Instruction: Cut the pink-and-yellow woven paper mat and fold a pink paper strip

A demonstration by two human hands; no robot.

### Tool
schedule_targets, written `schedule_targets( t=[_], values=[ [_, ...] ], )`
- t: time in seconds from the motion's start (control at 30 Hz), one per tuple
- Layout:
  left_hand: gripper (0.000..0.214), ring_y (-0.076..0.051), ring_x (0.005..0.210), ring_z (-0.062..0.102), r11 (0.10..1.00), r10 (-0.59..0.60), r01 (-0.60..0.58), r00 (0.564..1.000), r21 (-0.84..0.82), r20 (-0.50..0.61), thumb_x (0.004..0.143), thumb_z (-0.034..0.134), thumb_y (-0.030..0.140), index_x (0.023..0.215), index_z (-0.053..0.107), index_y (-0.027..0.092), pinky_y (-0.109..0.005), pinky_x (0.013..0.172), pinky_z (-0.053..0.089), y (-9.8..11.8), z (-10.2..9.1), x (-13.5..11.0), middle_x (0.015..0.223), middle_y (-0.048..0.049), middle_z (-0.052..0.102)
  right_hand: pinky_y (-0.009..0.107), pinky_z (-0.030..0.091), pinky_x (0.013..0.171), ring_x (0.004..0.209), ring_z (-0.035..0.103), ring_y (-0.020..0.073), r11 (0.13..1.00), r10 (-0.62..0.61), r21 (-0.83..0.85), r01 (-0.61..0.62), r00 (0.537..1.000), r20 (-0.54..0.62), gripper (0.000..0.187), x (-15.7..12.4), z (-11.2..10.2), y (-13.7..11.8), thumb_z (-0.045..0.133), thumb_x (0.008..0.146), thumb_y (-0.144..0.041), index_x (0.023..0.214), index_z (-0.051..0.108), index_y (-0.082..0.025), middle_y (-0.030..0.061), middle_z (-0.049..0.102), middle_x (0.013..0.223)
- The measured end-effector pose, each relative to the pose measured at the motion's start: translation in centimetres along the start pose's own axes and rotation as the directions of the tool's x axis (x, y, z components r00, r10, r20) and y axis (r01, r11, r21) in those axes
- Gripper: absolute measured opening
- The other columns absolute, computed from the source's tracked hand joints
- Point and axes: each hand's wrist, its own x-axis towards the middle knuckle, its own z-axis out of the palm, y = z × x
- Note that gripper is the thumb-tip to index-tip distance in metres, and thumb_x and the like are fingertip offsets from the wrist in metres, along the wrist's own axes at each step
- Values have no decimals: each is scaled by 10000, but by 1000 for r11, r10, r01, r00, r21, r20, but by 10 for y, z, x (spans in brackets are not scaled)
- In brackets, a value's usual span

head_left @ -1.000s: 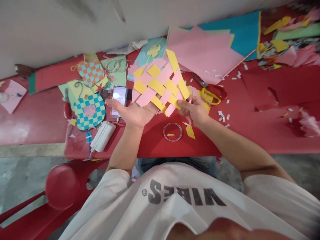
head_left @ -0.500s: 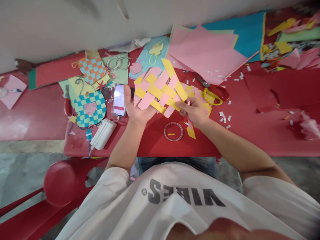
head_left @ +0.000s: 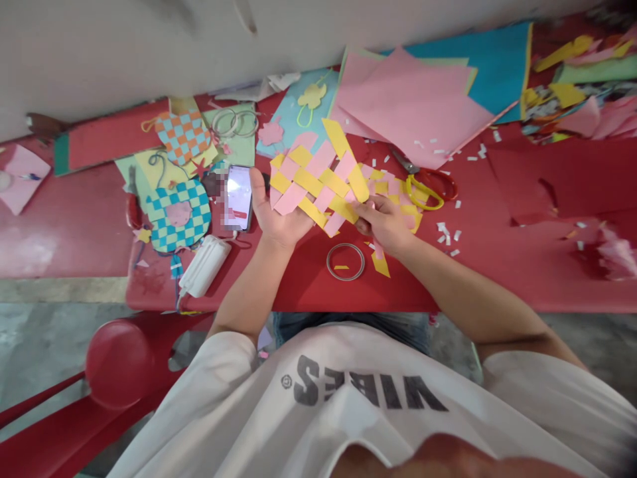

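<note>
With the woven paper (head_left: 316,182) as clock centre, nearest at about half past five a thin ring (head_left: 328,262) lies on the desk (head_left: 308,292), with a yellow scrap (head_left: 341,267) inside its circle. A larger yellow piece (head_left: 381,264) lies outside, under the end of a pink strip (head_left: 379,247) hanging from the right hand.

In the last second the left thumb has swung up off the phone (head_left: 240,192), now uncovered at 9 o'clock. The left hand (head_left: 283,222), at 8 o'clock, is palm-up and spread, its fingers beneath the woven paper. The right hand (head_left: 391,222), at 4 o'clock, pinches the lower right corner; the weave seems supported from below while attention goes to that edge. Along it a yellow strip (head_left: 336,136) sticks out towards 1 o'clock.

Behind the right hand at 3 o'clock lies another woven piece (head_left: 395,187), scissors (head_left: 424,192) beside it. Farthest, towards half past one, are pink sheets (head_left: 403,99).
</note>
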Motion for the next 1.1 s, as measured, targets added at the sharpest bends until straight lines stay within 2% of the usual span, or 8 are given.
schedule_targets(
  t=[0.13, 0.3, 0.4, 0.5, 0.67, 0.77, 0.9, 1.1],
  values=[
    [784, -328, 1626, 517, 995, 38, -33, 998, -92, 59, 1066, 382, 711, 1759, 324, 349, -604, 1296, 463, 0, 3, 0, 1655, -90, 635, 290, 229, 454, 471, 371, 98, 1000, -7, -14, 7, 1000, -24, 638, 2, -2, 3, 823, 891, -731, 692, 449, -254, -50, 440, 533],
    [732, -339, 1645, 489, 990, 2, 22, 985, -141, 170, 1093, 366, 671, 1719, 423, 295, -602, 1328, 437, -1, 3, 1, 1628, -98, 661, 304, 252, 468, 483, 358, 116, 996, -38, -86, 29, 994, -105, 615, 6, -4, 4, 740, 915, -794, 736, 488, -262, -36, 488, 534],
    [763, -335, 1675, 444, 996, -27, 37, 992, -76, 124, 1074, 344, 737, 1691, 468, 305, -587, 1358, 411, -3, 1, 3, 1615, -84, 673, 312, 272, 493, 502, 380, 133, 984, -85, -166, 58, 984, -158, 607, 9, -7, 1, 711, 917, -822, 765, 514, -269, -32, 498, 543],
    [814, -325, 1690, 418, 996, -81, 83, 994, -24, 70, 1041, 323, 808, 1674, 490, 324, -567, 1390, 371, -5, -1, 5, 1617, -71, 672, 322, 311, 527, 544, 396, 144, 945, -141, -316, 81, 975, -174, 665, 9, -10, -6, 683, 916, -851, 712, 449, -263, -20, 488, 568],
    [831, -325, 1724, 349, 991, -97, 107, 989, -83, 113, 1044, 266, 819, 1660, 509, 317, -622, 1395, 349, -6, -2, 7, 1598, -44, 689, 322, 327, 560, 583, 408, 148, 884, -201, -442, 150, 977, -69, 718, 7, -12, -13, 666, 955, -817, 663, 342, -247, -18, 450, 575],
    [822, -336, 1734, 319, 994, -90, 96, 987, -43, 132, 1047, 219, 810, 1662, 503, 344, -632, 1390, 344, -5, 0, 5, 1601, -28, 685, 316, 303, 536, 541, 404, 135, 887, -182, -434, 157, 983, -16, 709, 5, -12, -12, 641, 971, -823, 629, 418, -243, -8, 508, 557],
    [844, -366, 1700, 387, 997, -76, 77, 996, -5, 45, 1043, 305, 794, 1705, 452, 291, -663, 1333, 408, -4, -1, 7, 1569, -96, 709, 308, 319, 511, 508, 453, 131, 905, -125, -411, 114, 992, 0, 687, 5, -12, -9, 659, 953, -835, 631, 548, -239, 7, 598, 553],
    [858, -362, 1658, 462, 994, -106, 106, 994, 22, -10, 1049, 318, 777, 1739, 388, 273, -666, 1305, 421, -1, -16, 15, 1539, -137, 722, 294, 359, 518, 528, 521, 130, 911, -51, -405, 72, 997, 62, 550, 7, -18, -9, 687, 1026, -630, 656, 632, -227, 8, 643, 571]
  ],
)
